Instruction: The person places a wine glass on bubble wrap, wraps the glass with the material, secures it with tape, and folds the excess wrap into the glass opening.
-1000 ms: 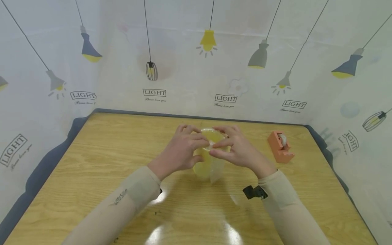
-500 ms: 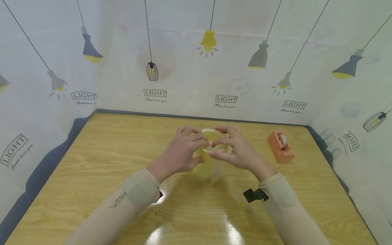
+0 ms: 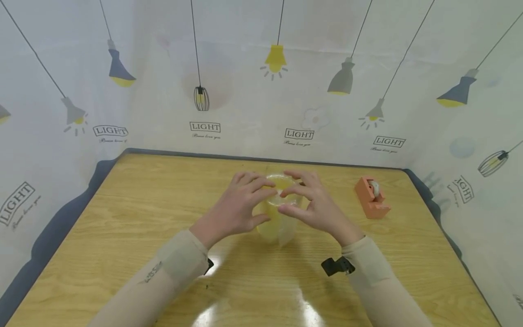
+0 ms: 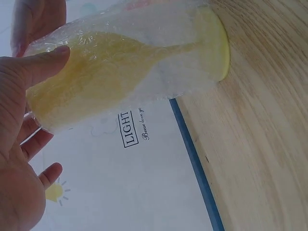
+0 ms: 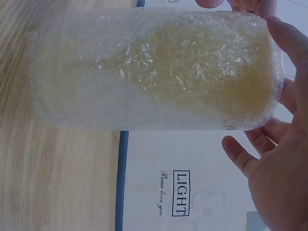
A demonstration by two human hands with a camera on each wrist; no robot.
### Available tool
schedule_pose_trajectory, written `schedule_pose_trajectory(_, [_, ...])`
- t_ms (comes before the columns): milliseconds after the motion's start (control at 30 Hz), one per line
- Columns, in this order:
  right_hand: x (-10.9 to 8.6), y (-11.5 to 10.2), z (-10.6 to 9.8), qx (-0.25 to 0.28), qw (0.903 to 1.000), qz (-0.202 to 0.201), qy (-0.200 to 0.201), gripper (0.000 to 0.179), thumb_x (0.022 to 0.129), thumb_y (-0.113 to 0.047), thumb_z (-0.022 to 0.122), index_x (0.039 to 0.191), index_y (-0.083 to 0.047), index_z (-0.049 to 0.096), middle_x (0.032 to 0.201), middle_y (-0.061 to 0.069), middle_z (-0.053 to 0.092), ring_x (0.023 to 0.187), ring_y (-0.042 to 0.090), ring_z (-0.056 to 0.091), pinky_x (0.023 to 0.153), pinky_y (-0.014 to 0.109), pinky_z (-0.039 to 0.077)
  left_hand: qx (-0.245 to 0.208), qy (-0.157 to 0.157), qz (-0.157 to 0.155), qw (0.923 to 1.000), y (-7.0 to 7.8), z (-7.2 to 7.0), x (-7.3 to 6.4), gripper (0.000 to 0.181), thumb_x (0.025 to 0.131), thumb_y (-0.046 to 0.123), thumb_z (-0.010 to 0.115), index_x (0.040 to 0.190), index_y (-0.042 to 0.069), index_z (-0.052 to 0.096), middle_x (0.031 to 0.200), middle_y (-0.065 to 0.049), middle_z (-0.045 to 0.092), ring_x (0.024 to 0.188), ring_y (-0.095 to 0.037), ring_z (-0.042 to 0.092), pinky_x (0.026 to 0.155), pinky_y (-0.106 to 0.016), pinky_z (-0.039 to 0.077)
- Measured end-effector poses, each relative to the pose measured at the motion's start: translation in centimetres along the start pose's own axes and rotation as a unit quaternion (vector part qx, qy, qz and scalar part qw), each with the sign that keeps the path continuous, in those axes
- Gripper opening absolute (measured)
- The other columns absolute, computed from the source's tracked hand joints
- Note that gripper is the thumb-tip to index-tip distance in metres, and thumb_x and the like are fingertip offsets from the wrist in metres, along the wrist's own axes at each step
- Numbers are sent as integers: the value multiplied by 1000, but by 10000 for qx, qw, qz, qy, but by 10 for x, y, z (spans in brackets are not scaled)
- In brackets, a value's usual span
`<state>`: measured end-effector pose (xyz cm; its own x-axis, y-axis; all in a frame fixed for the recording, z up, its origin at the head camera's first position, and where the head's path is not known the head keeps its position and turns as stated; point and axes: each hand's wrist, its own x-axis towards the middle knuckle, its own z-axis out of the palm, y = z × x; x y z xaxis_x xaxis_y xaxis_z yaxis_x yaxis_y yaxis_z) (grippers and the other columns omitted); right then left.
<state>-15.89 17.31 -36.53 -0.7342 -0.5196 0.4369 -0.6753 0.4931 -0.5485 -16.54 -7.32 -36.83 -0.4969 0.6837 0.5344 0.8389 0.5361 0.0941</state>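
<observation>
A yellow stemmed goblet (image 3: pixel 271 227) stands upright on the table, wrapped in clear bubble wrap (image 5: pixel 101 103). Its wide bowl, thin stem and round foot show through the wrap in both wrist views. My left hand (image 3: pixel 239 202) holds the wrapped top from the left; the thumb (image 4: pixel 50 61) lies along the near side and other fingers reach behind. From the right, my right hand (image 3: pixel 316 204) holds the upper edge, its thumb and index fingertip at the rim. The wrap's loose edge hangs down the near right side.
An orange tape dispenser (image 3: pixel 372 200) with a roll of clear tape stands right of the goblet. The wooden table (image 3: pixel 135 213) ends at a dark blue border along a pale wall covering printed with lamps.
The fingertips, close together over the rim a second ago, have spread slightly apart. The left thumb sits a little further out. The goblet stays in place, and the head view has shifted slightly.
</observation>
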Motion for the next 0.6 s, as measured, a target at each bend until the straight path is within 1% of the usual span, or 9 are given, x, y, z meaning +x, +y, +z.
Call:
schedule_pose_trajectory(167, [0,2,1,37,9999,-72,68,23,92,-32,80,106,-13,77,154,13,49,136,36,41,102,65,43,-50,99,-13,9999,0,0,-3,55,76,27,93,123,10,72,135,-7,65,128,-29,56,110,-54,42])
schedule_pose_trajectory(333, [-1,3,2,53,9998,-119,115,24,93,-31,79,108,-13,77,155,13,48,137,36,42,106,67,41,-117,198,18,9997,-2,0,-6,52,78,26,92,123,9,72,138,-9,63,131,-30,54,114,-54,40])
schedule_pose_trajectory(567, [-3,5,2,118,9993,-249,247,38,94,-29,78,123,-6,73,153,15,50,136,37,45,107,67,41,-212,484,251,9983,-8,0,-18,59,81,25,89,132,5,66,144,-13,59,134,-32,53,115,-51,40])
schedule_pose_trajectory(600, [-3,5,2,132,9992,-250,267,39,94,-29,78,124,-5,72,153,15,50,135,37,45,107,67,41,-209,489,258,9983,-9,0,-20,60,82,25,88,134,6,65,145,-13,58,134,-32,52,116,-51,40])
